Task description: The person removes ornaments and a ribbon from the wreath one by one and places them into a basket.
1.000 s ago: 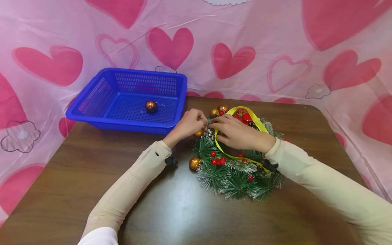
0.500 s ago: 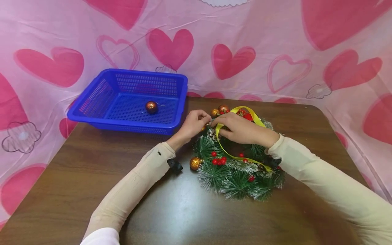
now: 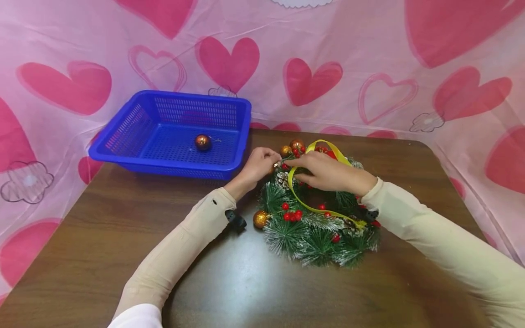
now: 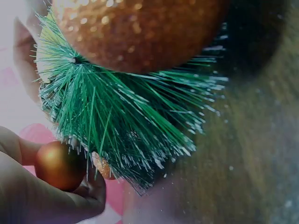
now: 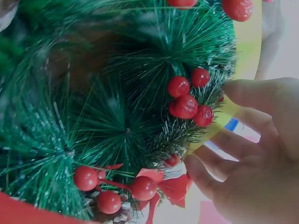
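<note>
Beside the wreath's far left side, my left hand point(image 3: 259, 166) pinches a matte gold Christmas ball point(image 4: 60, 165) between thumb and fingers. The ball is mostly hidden behind that hand in the head view. The green wreath point(image 3: 287, 234), frosted at its tips, lies on the table with red berries point(image 3: 292, 216) and pine cones point(image 3: 282, 179). My right hand point(image 3: 328, 172) reaches over it, fingers extended and apart, fingertips at the wreath near the left hand. A yellow ribbon point(image 3: 312, 208) loops over the wreath and passes by the right fingers. A glittery gold ball point(image 3: 260, 219) hangs at the near left edge.
A blue plastic basket point(image 3: 180, 160) stands at the back left of the brown table point(image 3: 229, 282), with one shiny copper ball point(image 3: 203, 142) inside. Two more balls, one copper point(image 3: 297, 145), sit at the wreath's far edge. A pink heart-print cloth point(image 3: 270, 27) hangs behind.
Both hands have shifted slightly right. The gold ball, seen below my left hand a second ago, is now mostly behind its fingers. The basket and its ball stay put.
</note>
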Demonstrator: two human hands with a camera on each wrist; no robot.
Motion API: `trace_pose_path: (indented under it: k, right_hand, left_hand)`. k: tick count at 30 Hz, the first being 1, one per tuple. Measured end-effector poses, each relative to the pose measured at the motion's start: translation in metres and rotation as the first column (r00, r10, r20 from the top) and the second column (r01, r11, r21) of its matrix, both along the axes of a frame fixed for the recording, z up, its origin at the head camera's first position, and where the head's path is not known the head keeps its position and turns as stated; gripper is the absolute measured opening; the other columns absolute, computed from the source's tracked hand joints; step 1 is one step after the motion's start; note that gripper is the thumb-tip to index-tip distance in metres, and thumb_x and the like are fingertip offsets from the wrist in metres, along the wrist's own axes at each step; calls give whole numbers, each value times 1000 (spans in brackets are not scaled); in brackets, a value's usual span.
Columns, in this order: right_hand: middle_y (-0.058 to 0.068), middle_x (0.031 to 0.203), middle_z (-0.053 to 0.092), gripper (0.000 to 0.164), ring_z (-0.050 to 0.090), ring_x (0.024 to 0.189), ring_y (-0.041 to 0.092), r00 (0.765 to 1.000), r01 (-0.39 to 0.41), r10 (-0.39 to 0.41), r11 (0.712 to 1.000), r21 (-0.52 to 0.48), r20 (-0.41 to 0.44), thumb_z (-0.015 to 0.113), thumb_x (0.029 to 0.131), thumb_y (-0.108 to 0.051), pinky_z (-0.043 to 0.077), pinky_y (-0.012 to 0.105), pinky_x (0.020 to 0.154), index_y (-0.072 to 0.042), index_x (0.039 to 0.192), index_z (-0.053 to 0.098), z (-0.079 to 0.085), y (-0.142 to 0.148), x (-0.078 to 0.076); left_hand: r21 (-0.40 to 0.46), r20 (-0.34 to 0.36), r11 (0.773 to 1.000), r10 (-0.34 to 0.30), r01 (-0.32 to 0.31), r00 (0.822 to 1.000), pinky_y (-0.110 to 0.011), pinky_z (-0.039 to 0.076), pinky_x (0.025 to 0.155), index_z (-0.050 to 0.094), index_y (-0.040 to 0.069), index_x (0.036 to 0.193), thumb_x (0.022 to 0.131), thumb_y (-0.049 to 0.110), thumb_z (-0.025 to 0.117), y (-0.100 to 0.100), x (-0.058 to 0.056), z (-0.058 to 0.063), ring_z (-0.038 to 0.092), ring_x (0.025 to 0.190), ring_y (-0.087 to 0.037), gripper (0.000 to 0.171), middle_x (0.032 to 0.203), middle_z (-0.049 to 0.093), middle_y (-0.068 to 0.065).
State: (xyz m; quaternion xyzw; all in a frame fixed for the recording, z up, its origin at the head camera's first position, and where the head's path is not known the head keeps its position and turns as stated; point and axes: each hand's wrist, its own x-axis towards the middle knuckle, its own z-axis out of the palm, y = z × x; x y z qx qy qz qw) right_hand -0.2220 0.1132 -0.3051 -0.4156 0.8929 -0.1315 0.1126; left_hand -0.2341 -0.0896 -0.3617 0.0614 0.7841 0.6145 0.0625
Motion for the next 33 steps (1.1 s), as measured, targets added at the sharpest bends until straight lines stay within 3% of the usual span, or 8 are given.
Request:
trace_pose_path:
  k: [3,6,9,13,16,22,28,33]
  right_hand:
    - [-5,56,42,50,35,48,11,1000,-22,23,1000,7,-10,63,99,-16,38,31,57,-6,146,49,0,1,0]
    - [-5,56,39,48,32,48,10,999,-33,33,999,11,16,58,101,-17,35,30,56,-5,147,47,1,0,-2]
    - [-3,60,46,39,34,51,11,999,-35,36,999,-28,23,55,103,-14,37,31,60,-2,139,56,3,-5,-8]
    - [3,77,64,24,45,56,13,998,31,-25,992,-123,50,57,101,-11,41,33,64,-1,119,70,4,-15,-19]
    - [7,89,69,21,46,56,12,988,108,-90,983,-149,127,60,100,-12,42,31,62,-3,114,72,3,-20,-27]
    - [4,80,69,16,36,51,12,959,210,-168,962,-173,230,64,98,-18,36,29,56,-10,99,77,-2,-23,-37]
    - [1,81,69,14,40,49,14,973,209,-190,966,-153,132,65,97,-14,39,32,57,-10,95,78,-4,-19,-34]
    - [4,74,63,15,45,53,15,991,136,-132,979,-152,36,62,96,-9,41,32,60,-5,91,75,-9,-24,-33]
  left_hand:
    - [-71,-98,997,-50,44,994,-26,42,65,69,0,92,102,11,55,-1,0,0,52,72,-14,20,89,65,-6]
    - [-182,-208,981,-103,65,973,-30,42,66,67,5,94,103,14,54,-3,2,0,52,72,-18,19,89,65,-6]
    - [-263,-254,963,-123,54,959,-30,42,65,67,8,96,103,17,54,-4,4,1,51,69,-17,18,88,66,-4]
    - [-306,-250,951,-119,38,961,-30,42,65,68,9,98,102,18,56,-6,7,7,51,71,-16,16,91,67,-3]
    - [-314,-245,949,-122,40,962,-29,41,64,68,7,98,102,17,56,-5,7,9,50,70,-16,16,90,66,-3]
    - [-343,-250,938,-129,37,960,-28,41,61,66,6,97,102,14,54,-2,6,10,50,68,-16,16,86,62,-4]
    - [-443,-258,896,-167,38,952,-27,43,60,60,4,97,105,13,48,5,8,6,54,67,-16,16,84,61,-6]
    - [-505,-252,863,-132,-14,959,-32,47,63,57,4,95,105,12,47,6,14,6,57,70,-19,16,84,60,-6]
